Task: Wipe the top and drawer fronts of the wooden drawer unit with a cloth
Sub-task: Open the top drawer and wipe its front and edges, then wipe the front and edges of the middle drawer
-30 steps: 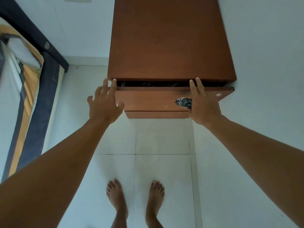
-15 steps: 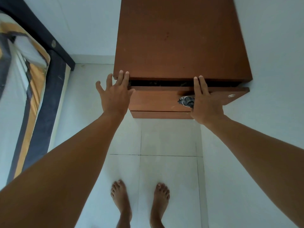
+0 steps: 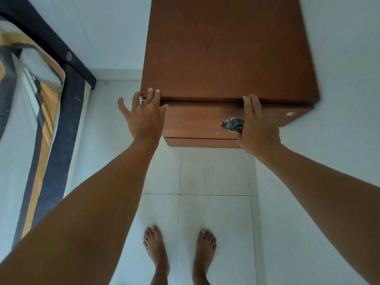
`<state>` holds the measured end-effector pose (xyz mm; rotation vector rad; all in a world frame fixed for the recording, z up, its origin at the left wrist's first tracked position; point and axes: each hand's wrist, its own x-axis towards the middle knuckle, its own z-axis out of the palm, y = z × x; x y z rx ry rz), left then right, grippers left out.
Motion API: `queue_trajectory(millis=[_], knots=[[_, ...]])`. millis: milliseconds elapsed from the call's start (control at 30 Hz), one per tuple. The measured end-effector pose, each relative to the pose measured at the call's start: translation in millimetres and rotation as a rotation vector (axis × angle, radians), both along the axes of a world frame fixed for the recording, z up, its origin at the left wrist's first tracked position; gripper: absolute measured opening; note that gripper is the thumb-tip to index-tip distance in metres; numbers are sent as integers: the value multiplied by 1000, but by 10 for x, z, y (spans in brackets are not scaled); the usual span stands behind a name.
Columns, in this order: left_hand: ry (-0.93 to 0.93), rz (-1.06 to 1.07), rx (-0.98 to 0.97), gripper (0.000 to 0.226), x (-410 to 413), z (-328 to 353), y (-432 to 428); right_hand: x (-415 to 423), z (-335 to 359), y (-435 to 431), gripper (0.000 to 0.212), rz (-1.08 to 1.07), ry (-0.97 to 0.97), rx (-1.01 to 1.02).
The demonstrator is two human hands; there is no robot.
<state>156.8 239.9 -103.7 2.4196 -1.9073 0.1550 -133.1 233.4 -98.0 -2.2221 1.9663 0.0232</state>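
Observation:
The wooden drawer unit (image 3: 228,50) stands against the white wall, seen from above. Its top drawer front (image 3: 197,120) sits almost flush under the top, with no dark gap showing. My left hand (image 3: 144,116) lies flat with spread fingers on the drawer's left end, fingertips at the top's front edge. My right hand (image 3: 257,128) presses on the drawer front's right part, two fingers stretched up to the top edge. A dark striped cloth (image 3: 233,124) is bunched under its palm and sticks out to the left.
A round metal lock (image 3: 290,114) sits at the drawer front's right end. A lower drawer front (image 3: 199,142) shows beneath. A mattress on a dark bed frame (image 3: 67,112) runs along the left. My bare feet (image 3: 178,249) stand on white floor tiles.
The top drawer has slid in: the dark gap under the top is gone. Both hands moved forward with the drawer front.

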Motion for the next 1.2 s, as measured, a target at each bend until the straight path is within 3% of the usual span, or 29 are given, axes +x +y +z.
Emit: queue_trajectory(millis=[367,500,600,700,867,1200], knots=[[174,156,-197,42,-18,-84,-134,68,-35,40,103,-24,-56,-13],[180,144,-136,48,-21,-15,-115,116,-78,135,107,-44,-51,-43],[201,58,-63,66,-55,-77,61,139,-202,378,111,-36,-20,-29],[338,122,-51,81,0,-266,416,180,-392,641,107,-8,29,-10],[450,179,187,85,211,-764,791,218,-705,676,97,-13,15,6],[718,255,116,94,337,-1414,115,327,-1450,272,108,-46,-3,-126]])
